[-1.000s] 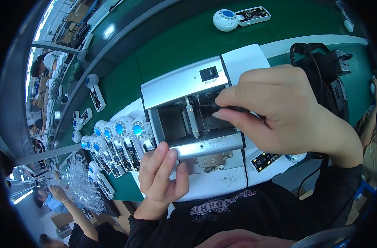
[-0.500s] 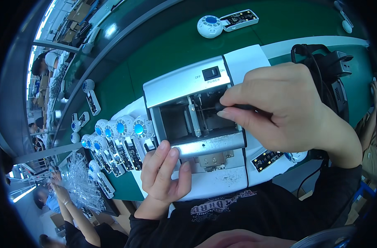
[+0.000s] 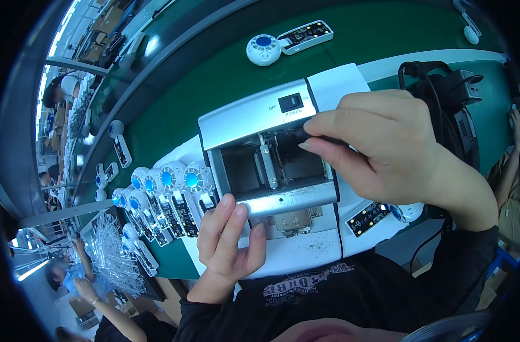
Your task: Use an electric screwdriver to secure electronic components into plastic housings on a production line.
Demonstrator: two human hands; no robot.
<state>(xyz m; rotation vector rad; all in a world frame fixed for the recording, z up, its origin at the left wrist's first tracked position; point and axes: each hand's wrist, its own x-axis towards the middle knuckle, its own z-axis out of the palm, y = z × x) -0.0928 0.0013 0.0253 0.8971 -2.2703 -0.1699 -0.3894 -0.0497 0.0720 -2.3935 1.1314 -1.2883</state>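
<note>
A silver box-shaped machine [image 3: 250,122] with a black power switch [image 3: 290,102] stands before me, its top opening showing a metal bar [image 3: 265,162] and thin rods inside. Over the opening's right side, my right hand [image 3: 379,145] pinches a slim dark tool [image 3: 324,138] between thumb and forefinger. Its kind is hard to make out, and most of it is hidden by the fingers. The fingertips of my left hand [image 3: 227,245] rest on the machine's near left edge, fingers apart and holding nothing. Metal fittings [image 3: 294,222] show under the front edge.
Several white round-headed devices with circuit-board handles [image 3: 183,211] lie left of the machine. Another device [image 3: 264,50] is on the green belt [image 3: 214,74] beyond, and one [image 3: 368,219] lies at right. Black cables and adapters [image 3: 436,94] sit far right. Co-workers are at left.
My right hand has risen slightly, and the dark tool has moved up and away from the rods. Devices on the belt have shifted left. My left hand has stayed nearly still.
</note>
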